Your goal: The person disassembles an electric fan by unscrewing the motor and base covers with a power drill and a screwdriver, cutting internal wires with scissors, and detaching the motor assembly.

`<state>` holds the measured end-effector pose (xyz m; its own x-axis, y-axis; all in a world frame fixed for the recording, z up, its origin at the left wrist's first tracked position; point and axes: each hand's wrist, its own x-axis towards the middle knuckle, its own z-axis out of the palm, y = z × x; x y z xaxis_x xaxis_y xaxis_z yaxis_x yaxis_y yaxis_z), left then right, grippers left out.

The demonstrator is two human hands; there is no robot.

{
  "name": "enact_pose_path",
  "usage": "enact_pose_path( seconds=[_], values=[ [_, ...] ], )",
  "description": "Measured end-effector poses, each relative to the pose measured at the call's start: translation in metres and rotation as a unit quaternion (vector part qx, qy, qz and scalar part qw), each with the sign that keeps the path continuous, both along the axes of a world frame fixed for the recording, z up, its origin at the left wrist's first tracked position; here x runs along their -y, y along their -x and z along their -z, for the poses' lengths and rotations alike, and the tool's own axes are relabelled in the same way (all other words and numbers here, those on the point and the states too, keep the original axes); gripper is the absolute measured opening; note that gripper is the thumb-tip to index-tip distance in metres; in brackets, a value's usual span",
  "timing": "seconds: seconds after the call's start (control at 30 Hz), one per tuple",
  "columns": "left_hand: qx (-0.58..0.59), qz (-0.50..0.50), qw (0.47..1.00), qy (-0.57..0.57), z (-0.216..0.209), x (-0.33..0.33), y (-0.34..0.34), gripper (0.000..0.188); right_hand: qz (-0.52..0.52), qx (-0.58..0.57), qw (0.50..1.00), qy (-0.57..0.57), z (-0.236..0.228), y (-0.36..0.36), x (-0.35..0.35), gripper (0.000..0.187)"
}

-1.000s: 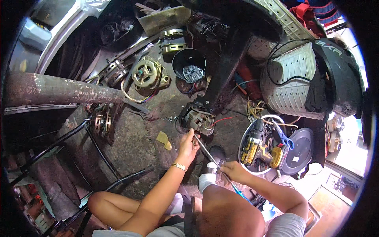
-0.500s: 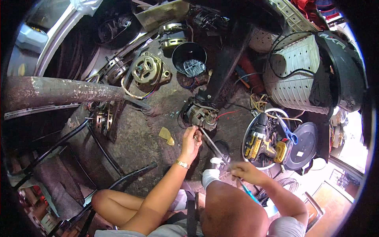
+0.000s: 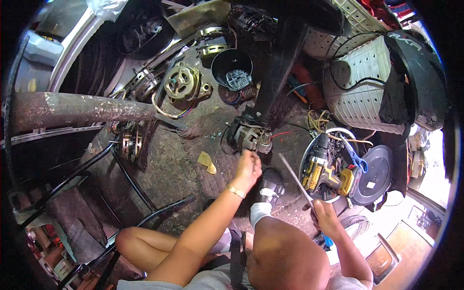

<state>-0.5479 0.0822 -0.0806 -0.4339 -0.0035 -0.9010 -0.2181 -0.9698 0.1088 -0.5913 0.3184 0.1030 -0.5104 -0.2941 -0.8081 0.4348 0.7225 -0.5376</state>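
Observation:
A small electric motor [image 3: 250, 138] with a metal housing lies on the floor ahead of me, a red wire running off its right side. My left hand [image 3: 249, 169] is at its near edge, fingers curled together; what they grip, if anything, is hidden. Off to the right, my right hand [image 3: 326, 217] is closed around a long, thin metal tool [image 3: 295, 179]. Its tip points up and left, apart from the motor. A bit of blue, seemingly its handle, shows below the hand. The tool's exact kind is not clear.
Right of the motor, a round tub [image 3: 302, 169] holds a yellow-black cordless drill [image 3: 320, 174] and blue-handled scissors [image 3: 359, 162]. Beyond the motor are a black bucket [image 3: 220, 65] and a larger motor [image 3: 182, 84]. A thick pipe [image 3: 82, 111] and black metal frame [image 3: 125, 179] lie left.
My right hand has swung the metal tool rightward, its tip leaving the motor. My left hand has shifted slightly right and up, its fingers now closer together at the motor's near edge.

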Motion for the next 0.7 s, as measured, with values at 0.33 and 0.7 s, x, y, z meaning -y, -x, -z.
enact_pose_path(
  seconds=[0.33, 0.7],
  values=[
    [-0.105, -0.028, 0.914, 0.391, 0.043, 0.057, -0.062, 0.023, -0.077, 0.085, 0.993, 0.03, -0.03, 0.017, -0.008, 0.016],
    [-0.132, 0.179, 0.547, 0.807, -0.038, 0.085, 0.051, 0.05, 0.001, 0.017, 1.0, -0.01, -0.027, -0.016, -0.061, 0.036]
  ],
)
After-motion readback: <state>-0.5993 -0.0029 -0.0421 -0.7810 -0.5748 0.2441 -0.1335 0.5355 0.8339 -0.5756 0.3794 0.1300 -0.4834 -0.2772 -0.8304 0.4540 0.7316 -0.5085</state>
